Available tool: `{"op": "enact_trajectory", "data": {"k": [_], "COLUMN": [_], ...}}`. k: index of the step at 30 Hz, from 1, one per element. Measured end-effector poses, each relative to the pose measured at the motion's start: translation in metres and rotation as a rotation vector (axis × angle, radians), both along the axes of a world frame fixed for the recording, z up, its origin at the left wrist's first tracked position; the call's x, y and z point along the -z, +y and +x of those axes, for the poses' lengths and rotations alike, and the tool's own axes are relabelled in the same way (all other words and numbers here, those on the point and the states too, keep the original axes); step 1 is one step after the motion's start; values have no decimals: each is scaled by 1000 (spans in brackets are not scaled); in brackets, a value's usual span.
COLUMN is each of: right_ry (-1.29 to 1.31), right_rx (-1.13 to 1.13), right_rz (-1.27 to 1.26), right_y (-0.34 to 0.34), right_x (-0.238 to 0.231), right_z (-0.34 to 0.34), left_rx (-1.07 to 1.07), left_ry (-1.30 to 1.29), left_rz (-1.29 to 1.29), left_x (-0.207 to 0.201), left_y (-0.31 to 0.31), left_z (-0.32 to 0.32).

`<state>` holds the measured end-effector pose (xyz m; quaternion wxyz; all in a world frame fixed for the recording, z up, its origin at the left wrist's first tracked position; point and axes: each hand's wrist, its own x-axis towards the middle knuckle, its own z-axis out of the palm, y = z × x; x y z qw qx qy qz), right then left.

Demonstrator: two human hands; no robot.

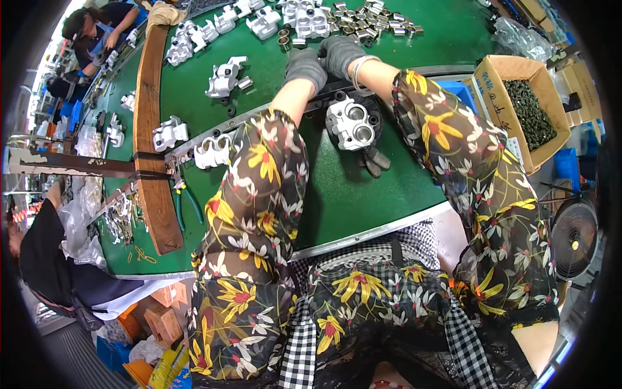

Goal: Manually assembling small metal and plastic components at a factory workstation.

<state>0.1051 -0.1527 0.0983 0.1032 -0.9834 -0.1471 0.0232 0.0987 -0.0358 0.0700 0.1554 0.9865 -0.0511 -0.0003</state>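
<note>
Both hands wear grey gloves and are close together beyond the rail across the green table. My left hand [304, 69] is curled, with its fingertips hidden on the far side. Beside it my right hand [339, 57] is bent in the same way, and whatever the fingers hold is hidden. Just past them lie loose shiny metal sleeves [299, 43] and a silver casting [313, 23]. Nearer to me, a silver two-bore casting [353, 123] rests bores-up on a dark grey glove [376, 162].
A wooden beam [152, 117] runs along the left, with green-handled pliers [189, 204] beside it. More castings [225, 78] stand left. A sleeve pile [372, 19] lies far back. At right are a cardboard box of small dark parts [483, 97] and a fan [574, 240]. Other people work at left.
</note>
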Motion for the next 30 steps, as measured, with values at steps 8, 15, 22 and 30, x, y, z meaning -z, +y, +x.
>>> {"op": "enact_trajectory", "data": {"k": [8, 15, 22, 30], "right_ry": [-5, -34, 204, -176], "right_rx": [-64, -347, -297, -705], "right_rz": [165, -27, 675, 216], "right_y": [8, -54, -60, -73], "right_x": [5, -1, -78, -51], "right_z": [3, -2, -106, -159], "left_rx": [38, 107, 343, 324], "left_ry": [-219, 128, -177, 205], "left_rz": [-424, -691, -630, -895], "left_x": [20, -57, -25, -40], "left_y": [15, 48, 24, 14], "left_z": [-13, -93, -185, -171]}}
